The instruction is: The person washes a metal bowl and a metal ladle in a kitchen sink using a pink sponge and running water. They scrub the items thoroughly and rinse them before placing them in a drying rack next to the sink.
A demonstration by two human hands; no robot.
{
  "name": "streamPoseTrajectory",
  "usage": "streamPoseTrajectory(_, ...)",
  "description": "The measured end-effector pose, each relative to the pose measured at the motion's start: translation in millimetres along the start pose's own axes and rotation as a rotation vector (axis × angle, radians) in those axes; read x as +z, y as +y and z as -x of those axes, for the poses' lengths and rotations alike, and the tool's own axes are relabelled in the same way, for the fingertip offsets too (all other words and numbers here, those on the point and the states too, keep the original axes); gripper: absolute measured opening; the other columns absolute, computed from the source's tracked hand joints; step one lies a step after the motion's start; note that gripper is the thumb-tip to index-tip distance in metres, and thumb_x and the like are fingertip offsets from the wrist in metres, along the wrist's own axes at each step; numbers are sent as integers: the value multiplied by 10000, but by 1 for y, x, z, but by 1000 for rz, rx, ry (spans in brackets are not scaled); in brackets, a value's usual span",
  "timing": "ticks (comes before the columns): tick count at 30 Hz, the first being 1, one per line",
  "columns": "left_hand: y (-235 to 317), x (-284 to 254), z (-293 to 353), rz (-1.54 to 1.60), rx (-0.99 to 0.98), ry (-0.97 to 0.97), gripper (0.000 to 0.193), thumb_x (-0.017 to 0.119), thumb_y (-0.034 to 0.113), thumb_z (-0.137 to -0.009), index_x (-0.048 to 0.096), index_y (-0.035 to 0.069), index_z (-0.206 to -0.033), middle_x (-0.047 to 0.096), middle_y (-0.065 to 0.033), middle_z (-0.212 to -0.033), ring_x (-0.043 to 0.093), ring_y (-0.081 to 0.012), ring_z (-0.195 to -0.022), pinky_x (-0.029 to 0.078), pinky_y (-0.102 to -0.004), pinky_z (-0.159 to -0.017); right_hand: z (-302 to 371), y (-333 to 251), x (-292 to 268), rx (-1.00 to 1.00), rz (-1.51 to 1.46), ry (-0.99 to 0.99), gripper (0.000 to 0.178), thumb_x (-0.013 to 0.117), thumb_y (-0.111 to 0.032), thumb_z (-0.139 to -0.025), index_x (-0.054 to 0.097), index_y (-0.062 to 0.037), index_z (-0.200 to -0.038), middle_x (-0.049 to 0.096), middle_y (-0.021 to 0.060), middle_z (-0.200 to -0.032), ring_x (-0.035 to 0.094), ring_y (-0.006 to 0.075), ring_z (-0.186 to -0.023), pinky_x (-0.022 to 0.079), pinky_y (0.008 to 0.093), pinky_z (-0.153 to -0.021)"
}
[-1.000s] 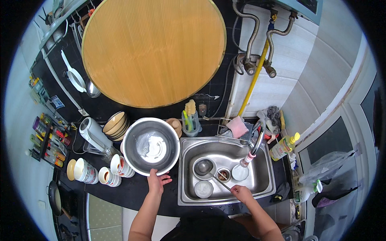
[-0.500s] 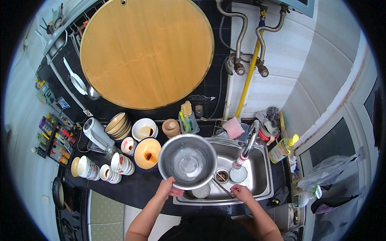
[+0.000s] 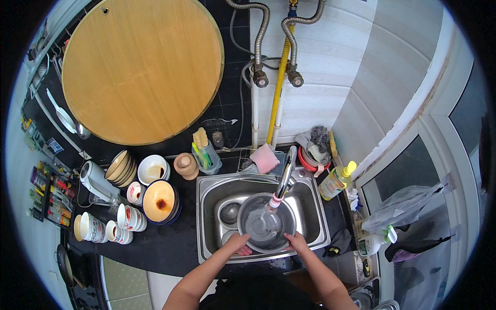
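Both of my hands hold a large steel bowl point(image 3: 264, 223) inside the steel sink point(image 3: 313, 214), right under the tap point(image 3: 283, 181). My left hand point(image 3: 236, 242) grips its near left rim and my right hand point(image 3: 297, 241) grips its near right rim. A smaller steel bowl point(image 3: 229, 212) lies in the sink to the left, partly hidden by the big bowl.
On the black counter point(image 3: 170, 243) left of the sink stand a yellow-stained bowl point(image 3: 158, 201), a white bowl point(image 3: 152, 169), stacked bowls point(image 3: 119, 166) and several cups point(image 3: 126, 217). A pink sponge point(image 3: 264, 158) and a detergent bottle point(image 3: 336, 181) sit behind the sink. A big round wooden board point(image 3: 142, 70) leans on the wall.
My left hand carried the large steel bowl from the counter rightward into the sink under the tap. My right hand has come up to take its right rim.
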State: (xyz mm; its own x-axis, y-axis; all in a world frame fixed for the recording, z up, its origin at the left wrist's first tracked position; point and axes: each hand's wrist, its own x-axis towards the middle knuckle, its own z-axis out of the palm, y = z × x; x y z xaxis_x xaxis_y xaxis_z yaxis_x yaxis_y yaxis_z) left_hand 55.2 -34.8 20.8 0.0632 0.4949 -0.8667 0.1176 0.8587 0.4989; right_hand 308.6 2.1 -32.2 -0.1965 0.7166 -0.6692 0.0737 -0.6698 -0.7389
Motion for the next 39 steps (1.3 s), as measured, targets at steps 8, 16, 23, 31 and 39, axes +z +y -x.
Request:
streamPoseTrajectory(8,-63,-16,-44,326,283,231,318,550,82,-774,431,-52,-1036,595,-195,-755,620,-310,-612,544,-404,-488,14,-30,30,-320,325,120,296,580,-138,-752,513,72,-948,596,137,-722,600,189,-557,513,306,-430)
streamPoseTrajectory(16,-3,2,-40,12,516,492,403,578,92,-730,368,-31,-1051,568,-221,-858,599,-321,-697,475,-377,-544,-20,-27,-3,39,23,123,261,578,-173,-771,513,36,-914,539,76,-706,557,197,-538,538,315,-471)
streamPoseTrajectory(23,-21,10,-23,-264,681,678,390,621,114,-706,388,-13,-992,553,-266,-893,533,-422,-858,413,-455,-756,-15,18,-3,-60,-49,78,273,608,-212,-787,520,-6,-942,545,42,-723,541,134,-552,525,283,-468)
streamPoseTrajectory(31,-56,-18,-75,7,596,590,343,637,63,-708,422,-16,-964,580,-193,-832,581,-327,-798,442,-389,-707,-59,15,4,-341,332,128,253,593,-183,-801,527,14,-946,588,63,-740,575,134,-585,511,277,-480)
streamPoseTrajectory(39,-26,-5,-32,-198,583,572,401,630,65,-698,430,14,-1042,548,-210,-962,532,-370,-905,420,-391,-771,-38,31,-7,-147,-3,91,247,574,-162,-803,520,-8,-989,599,79,-799,599,151,-624,526,284,-494)
